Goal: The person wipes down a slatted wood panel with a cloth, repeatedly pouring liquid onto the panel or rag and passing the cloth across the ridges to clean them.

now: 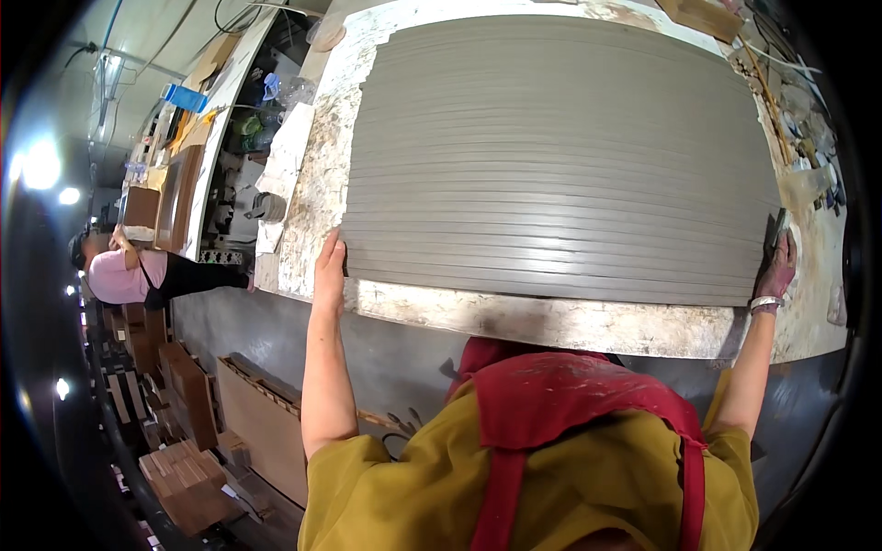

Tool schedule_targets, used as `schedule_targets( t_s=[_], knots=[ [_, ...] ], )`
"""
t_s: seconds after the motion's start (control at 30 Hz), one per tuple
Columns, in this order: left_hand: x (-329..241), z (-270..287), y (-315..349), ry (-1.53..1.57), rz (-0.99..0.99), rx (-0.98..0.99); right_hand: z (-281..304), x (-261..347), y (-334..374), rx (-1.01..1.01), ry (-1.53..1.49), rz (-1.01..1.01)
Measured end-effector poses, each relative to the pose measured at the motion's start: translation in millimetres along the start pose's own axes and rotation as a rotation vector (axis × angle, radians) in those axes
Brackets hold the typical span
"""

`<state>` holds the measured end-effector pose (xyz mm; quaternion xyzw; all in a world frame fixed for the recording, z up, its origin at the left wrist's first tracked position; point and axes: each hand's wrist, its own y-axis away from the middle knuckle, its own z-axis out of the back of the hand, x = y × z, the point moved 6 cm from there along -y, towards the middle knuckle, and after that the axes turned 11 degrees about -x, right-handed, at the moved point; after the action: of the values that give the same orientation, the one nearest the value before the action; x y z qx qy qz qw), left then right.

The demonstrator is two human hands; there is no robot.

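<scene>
Long narrow grey strips [560, 156] lie side by side in a wide panel across the worktable. At the near left corner of the panel, my left hand [330, 268] rests against the strip ends. Its fingers are stretched out, with nothing visible in them. My right hand [781, 266] is at the near right corner, beside the opposite strip ends. Its fingers are bent round a dark flat piece [777, 226] that stands along the panel's edge. The kind of this piece is not clear, and part of it is hidden by the hand.
The stained white worktable [441, 310] has its front edge close to my red apron. A dark cup-like container [268, 207] stands on the left side. Clutter and a clear plastic tub [808, 186] line the right. Cardboard boxes [188, 482] and a person [129, 275] are at the left.
</scene>
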<state>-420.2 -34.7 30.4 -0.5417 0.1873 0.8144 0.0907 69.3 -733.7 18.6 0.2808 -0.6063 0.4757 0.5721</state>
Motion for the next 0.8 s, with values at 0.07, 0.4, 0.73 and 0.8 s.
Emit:
schedule_targets(
  t_s=[0.07, 0.4, 0.73, 0.8],
  knots=[
    [-6.3, -5.5, 1.0, 0.041, 0.012, 0.026, -1.6, -11.1, 1.1, -0.032, -0.06, -0.01],
    [23.8, -4.7, 4.4, 0.265, 0.034, -0.004, -241.5, 129.2, 222.4, 0.652, -0.025, -0.221],
    [27.4, -11.5, 4.5, 0.344, -0.133, -0.198, -527.9, 261.6, 498.6, 1.395, -0.097, 0.529],
    [37.4, -8.3, 4.9, 0.309, -0.172, -0.192, -572.1, 272.2, 552.8, 1.442, -0.145, 0.67]
  ],
)
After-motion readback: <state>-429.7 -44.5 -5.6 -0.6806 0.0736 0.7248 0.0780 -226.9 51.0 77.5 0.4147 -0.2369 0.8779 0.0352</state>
